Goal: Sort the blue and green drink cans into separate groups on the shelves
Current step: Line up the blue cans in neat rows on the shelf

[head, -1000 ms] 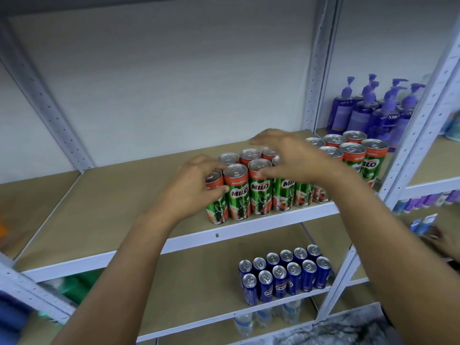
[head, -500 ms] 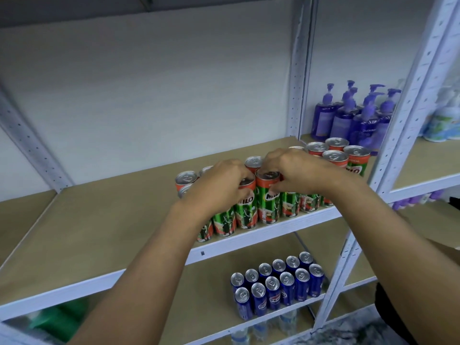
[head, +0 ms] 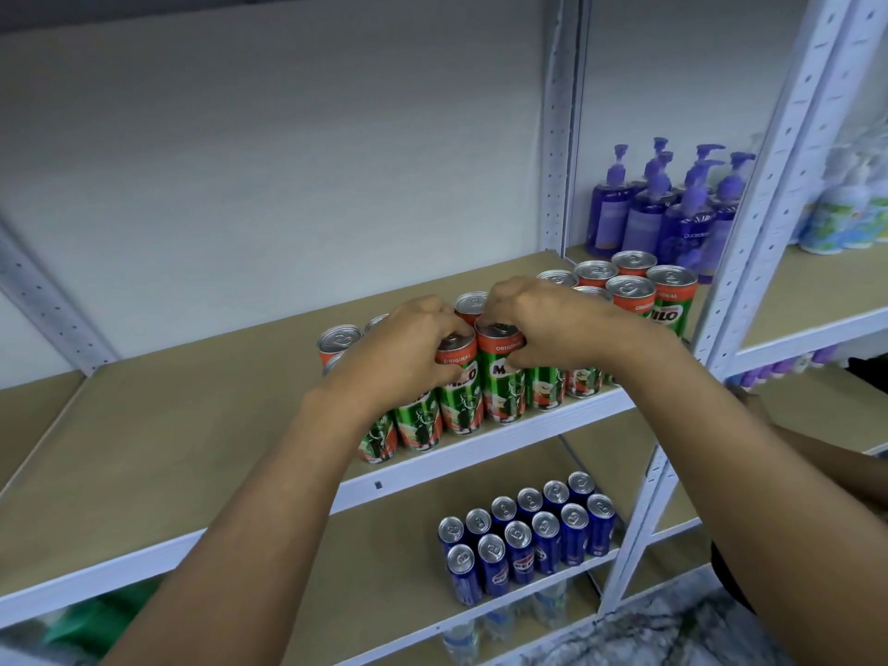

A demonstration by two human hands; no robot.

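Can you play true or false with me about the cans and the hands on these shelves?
1. The green cans stand on the shelf above the blue cans. True.
2. The blue cans are lying on their sides. False: they stand upright in two rows.
3. The left hand and right hand are both on green cans. True: each grips the top of a can in the front row.
4. The purple pump bottles stand in front of the green cans. False: they stand behind them, further back on the right.
5. One hand is holding a blue can. False: both hands are up at the green cans, and the blue cans stand untouched.
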